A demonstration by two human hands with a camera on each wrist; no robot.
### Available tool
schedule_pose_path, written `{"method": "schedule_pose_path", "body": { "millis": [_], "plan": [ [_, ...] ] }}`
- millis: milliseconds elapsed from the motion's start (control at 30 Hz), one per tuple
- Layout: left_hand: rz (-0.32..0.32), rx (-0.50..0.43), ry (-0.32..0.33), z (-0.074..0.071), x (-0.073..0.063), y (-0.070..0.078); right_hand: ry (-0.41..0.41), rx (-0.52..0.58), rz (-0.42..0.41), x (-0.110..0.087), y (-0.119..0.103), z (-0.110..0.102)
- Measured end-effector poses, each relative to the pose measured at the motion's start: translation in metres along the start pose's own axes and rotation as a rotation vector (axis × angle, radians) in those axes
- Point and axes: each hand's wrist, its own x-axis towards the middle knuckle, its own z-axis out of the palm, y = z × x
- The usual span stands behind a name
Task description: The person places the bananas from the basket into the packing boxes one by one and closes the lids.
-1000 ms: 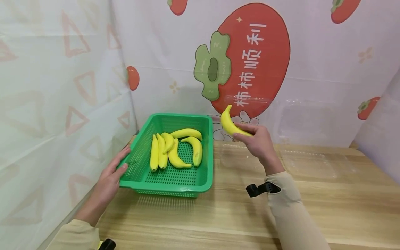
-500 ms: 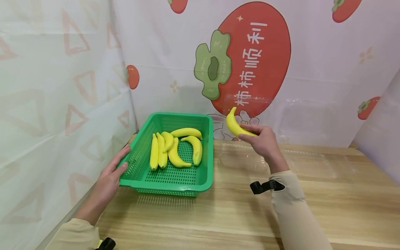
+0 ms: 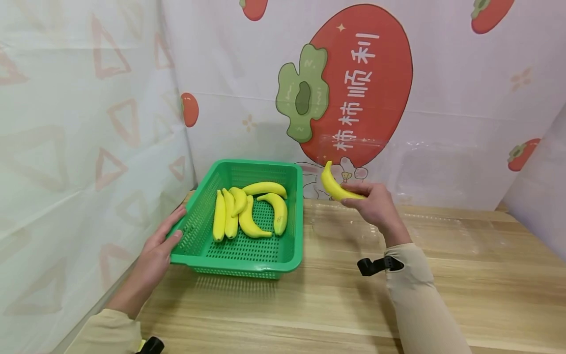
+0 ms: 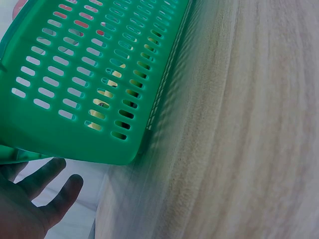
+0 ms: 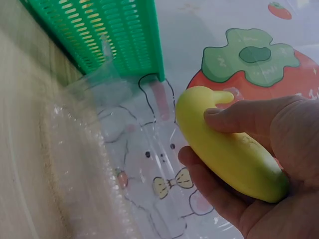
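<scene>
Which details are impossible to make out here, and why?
Head view: the mark on a curved yellow banana in the green plastic basket, too small to read.
Head view: the black device by the left beige sleeve, cut off by the bottom edge.
Left wrist view: the basket's inside, mostly hidden by its slotted wall.
Right wrist view: part of the held yellow banana, covered by the right hand.

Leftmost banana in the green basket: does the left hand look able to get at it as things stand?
Probably yes: the green basket is open above the leftmost banana, and nothing lies over it. The left hand holds the basket's rim, so would likely need to let go.
</scene>
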Motion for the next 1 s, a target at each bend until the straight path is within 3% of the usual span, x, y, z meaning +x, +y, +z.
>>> {"method": "schedule_pose_path", "body": {
  "millis": [167, 1000],
  "plan": [
    [-0.015, 0.005, 0.005, -0.001, 0.000, -0.001, -0.031, -0.087, -0.004, 0.004, 0.007, 0.003],
    [0.018, -0.008, -0.007, -0.001, 0.001, -0.004, -0.133, -0.268, 0.044, 0.011, 0.032, 0.020]
  ]
}}
